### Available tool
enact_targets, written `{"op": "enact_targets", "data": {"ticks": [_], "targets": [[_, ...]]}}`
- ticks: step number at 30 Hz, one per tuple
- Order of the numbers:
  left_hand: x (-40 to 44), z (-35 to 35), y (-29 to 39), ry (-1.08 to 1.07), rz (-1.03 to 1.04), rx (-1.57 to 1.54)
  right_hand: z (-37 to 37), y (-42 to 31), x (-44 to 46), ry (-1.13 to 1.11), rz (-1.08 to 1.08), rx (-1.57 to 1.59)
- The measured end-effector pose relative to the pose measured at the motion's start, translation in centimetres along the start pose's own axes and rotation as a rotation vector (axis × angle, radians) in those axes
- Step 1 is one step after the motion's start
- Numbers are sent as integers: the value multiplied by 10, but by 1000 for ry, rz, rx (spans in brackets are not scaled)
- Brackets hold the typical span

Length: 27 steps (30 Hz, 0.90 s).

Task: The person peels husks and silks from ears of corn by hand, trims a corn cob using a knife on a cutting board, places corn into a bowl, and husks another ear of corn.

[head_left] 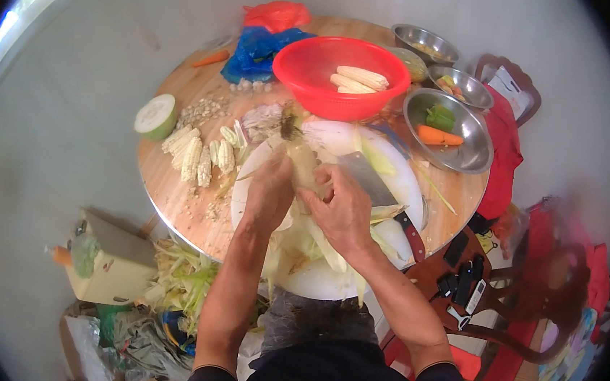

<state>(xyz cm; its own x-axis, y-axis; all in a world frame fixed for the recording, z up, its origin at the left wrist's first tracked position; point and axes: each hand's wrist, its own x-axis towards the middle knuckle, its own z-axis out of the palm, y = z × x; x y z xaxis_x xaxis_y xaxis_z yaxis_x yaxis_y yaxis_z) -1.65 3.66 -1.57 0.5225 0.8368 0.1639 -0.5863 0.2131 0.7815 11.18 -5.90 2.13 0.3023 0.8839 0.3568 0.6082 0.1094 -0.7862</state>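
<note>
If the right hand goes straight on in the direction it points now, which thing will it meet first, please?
The right hand would most likely meet the corn ear just ahead of its fingers; motion blur makes it unclear whether they already touch.

"What does the corn ear (303, 163) look like?"

"Pale and motion-blurred, with dark brown silk (290, 125) at its far end."

"And how does it lie?"

"Lengthwise between the left hand (270, 189) and right hand (336, 202), over the white cutting board (319, 282), silk end pointing away and slightly left."
</note>
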Motion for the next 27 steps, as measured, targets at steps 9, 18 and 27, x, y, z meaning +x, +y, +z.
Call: {"op": "enact_targets", "data": {"ticks": [9, 18, 27], "targets": [[-7, 24, 3, 148, 93, 62, 14, 4, -8, 216, -46, 17], [-4, 27, 3, 109, 120, 162, 14, 12, -8, 184, 130, 223], [-1, 28, 5, 0, 71, 31, 11, 17, -11, 96, 19, 213]]}}
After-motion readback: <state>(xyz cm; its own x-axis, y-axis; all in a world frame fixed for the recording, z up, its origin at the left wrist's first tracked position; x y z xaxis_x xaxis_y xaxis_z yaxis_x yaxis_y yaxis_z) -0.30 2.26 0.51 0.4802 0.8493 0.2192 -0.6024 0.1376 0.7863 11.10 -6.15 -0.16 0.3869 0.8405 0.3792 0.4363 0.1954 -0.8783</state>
